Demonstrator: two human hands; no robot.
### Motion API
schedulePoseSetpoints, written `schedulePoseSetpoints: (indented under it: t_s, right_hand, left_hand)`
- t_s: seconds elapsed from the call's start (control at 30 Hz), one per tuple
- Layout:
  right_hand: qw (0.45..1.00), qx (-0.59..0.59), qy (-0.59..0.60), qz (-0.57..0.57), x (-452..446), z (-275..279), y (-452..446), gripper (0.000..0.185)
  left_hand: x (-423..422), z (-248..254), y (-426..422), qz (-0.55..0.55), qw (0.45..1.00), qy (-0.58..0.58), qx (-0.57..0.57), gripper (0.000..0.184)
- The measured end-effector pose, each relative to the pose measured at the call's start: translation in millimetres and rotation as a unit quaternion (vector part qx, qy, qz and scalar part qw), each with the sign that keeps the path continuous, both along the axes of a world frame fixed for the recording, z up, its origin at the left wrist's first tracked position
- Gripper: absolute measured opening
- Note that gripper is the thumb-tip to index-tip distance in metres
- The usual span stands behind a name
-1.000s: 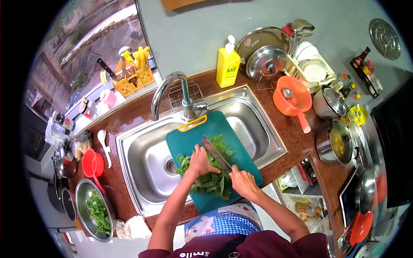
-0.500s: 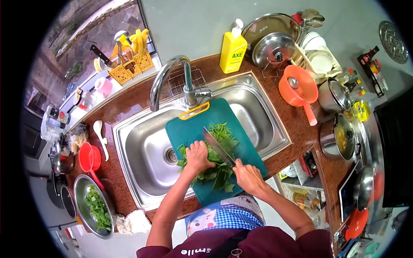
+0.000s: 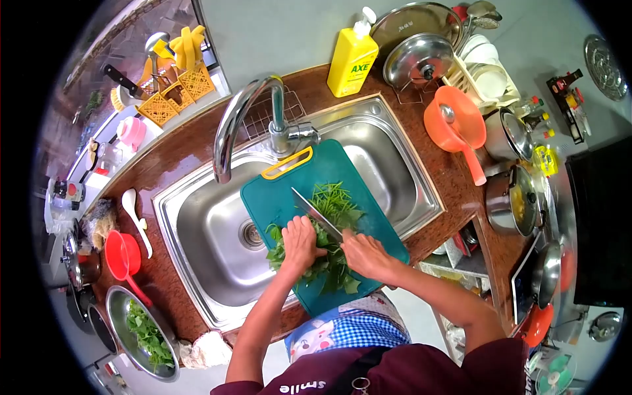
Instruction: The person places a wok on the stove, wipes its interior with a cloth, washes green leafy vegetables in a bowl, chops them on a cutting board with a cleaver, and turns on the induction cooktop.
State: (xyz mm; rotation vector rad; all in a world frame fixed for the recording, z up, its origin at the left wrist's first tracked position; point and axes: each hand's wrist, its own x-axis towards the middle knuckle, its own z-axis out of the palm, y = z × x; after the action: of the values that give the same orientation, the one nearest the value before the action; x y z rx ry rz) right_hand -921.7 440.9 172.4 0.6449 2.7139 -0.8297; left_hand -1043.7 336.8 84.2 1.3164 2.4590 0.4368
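R hand (image 3: 365, 255) closed round the knife (image 3: 316, 213), handle mostly hidden in the grip; L hand (image 3: 300, 243) part open, palm down, fingers spread on the leafy greens (image 3: 337, 272), thumb sticking out twd the blade. Greens lie mid-board on the green cutting board (image 3: 275, 197), w/ stems (image 3: 334, 197) on the far side of the blade.

Main risk IMO: L fingers & thumb v. near the blade & not clearly tucked under, so a slip or wide stroke could nick them; can't tell exact gap. Board spans the double sink (image 3: 197, 263), so a hard off-centre push might tip or slide it, esp. if the rim's wet. Pile's loose nr the board's L side; a sweep could drop bits in the basin, poss. down the drain (image 3: 251, 234). Shoving the board fwd could bump the faucet (image 3: 279, 125). Steel bowl (image 3: 118, 313) w/ more greens sits by the worktop (image 3: 172, 289) edge, well apart; low risk unless an elbow catches it
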Motion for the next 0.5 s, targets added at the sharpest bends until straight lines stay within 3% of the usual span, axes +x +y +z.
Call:
schedulePoseSetpoints:
  t_s: [0.13,0.37,0.5]
  right_hand:
    - [0.999,0.017,-0.045,-0.003,-10.5,-16.7,-4.6,0.014]
    - [0.995,0.09,0.04,-0.018,-9.4,-64.4,-24.1,0.027]
    - [0.996,0.056,0.058,-0.023,-9.3,-61.5,-19.5,0.03]
  left_hand:
    - [-1.0,-0.3,-1.7,0.009,1.0,-0.023,0.016,0.067]
    - [3.0,-2.8,-4.7,0.028,0.998,-0.044,0.043,0.066]
    - [2.8,-4.7,-7.1,0.023,0.997,-0.043,0.053,0.066]
